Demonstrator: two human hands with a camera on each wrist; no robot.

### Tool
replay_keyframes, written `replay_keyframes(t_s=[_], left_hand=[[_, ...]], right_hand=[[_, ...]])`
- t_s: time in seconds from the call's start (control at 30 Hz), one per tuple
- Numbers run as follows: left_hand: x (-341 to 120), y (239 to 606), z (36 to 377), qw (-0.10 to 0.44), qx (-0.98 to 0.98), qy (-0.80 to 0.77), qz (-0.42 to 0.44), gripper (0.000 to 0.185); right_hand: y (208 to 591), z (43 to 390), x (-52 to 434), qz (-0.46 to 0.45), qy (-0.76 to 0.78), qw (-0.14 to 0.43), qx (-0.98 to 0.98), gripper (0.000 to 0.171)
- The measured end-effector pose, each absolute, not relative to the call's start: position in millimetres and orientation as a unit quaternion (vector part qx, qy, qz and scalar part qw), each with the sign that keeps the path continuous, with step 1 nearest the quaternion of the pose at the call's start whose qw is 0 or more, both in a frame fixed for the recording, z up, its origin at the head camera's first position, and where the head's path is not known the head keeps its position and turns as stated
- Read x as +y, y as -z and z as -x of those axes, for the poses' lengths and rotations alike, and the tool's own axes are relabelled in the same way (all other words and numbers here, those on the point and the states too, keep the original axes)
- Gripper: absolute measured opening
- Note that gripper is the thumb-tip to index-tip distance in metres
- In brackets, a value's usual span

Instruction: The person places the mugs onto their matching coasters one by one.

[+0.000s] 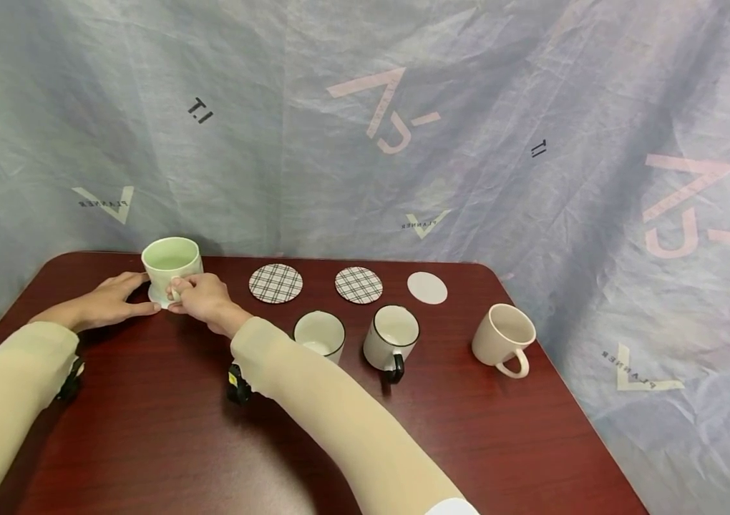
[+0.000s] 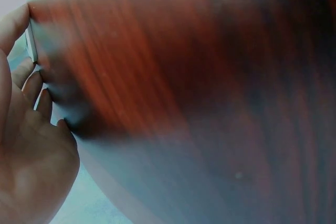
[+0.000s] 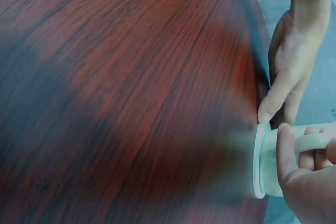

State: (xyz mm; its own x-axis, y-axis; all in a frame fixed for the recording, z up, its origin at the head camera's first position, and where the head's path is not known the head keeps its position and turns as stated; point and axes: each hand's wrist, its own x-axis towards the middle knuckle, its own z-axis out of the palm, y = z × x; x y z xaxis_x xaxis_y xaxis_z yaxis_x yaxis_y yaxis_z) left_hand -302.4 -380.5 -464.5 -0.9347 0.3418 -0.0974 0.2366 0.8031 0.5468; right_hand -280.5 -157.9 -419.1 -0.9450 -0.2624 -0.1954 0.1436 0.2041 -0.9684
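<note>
A pale green mug [image 1: 170, 266] stands on a white coaster [image 1: 165, 301] at the table's far left corner. My right hand [image 1: 207, 297] grips the mug's handle, and in the right wrist view its fingers curl through the handle [image 3: 311, 142]. My left hand [image 1: 104, 303] lies spread on the mug's left side. Its thumb tip meets the coaster's near edge, and its other fingers reach behind the mug's base. In the left wrist view the left hand [image 2: 37, 145] shows extended fingers by the thin coaster edge [image 2: 30, 43].
Two plaid coasters [image 1: 276, 284] [image 1: 358, 285] and a plain white coaster [image 1: 427, 288] lie in a row along the back. Nearer stand two dark-rimmed white mugs [image 1: 318, 333] [image 1: 392, 342], one partly behind my right sleeve. A beige mug [image 1: 500, 337] is at the right. A fabric curtain [image 1: 365, 143] hangs behind.
</note>
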Motion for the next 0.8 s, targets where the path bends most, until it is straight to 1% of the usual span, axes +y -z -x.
replay_keyframes(t_s=[0.17, 0.53, 0.8], left_hand=[[-382, 466, 303, 0.098, 0.944, -0.272, -0.156, 0.089], [-382, 464, 304, 0.097, 0.944, -0.272, -0.160, 0.087], [-389, 482, 310, 0.059, 0.936, -0.300, -0.174, 0.086]], right_hand=[[418, 279, -162, 0.036, 0.634, 0.166, 0.755, 0.027], [418, 279, -165, 0.031, 0.634, 0.155, 0.757, 0.028], [414, 276, -167, 0.015, 0.617, 0.153, 0.772, 0.029]])
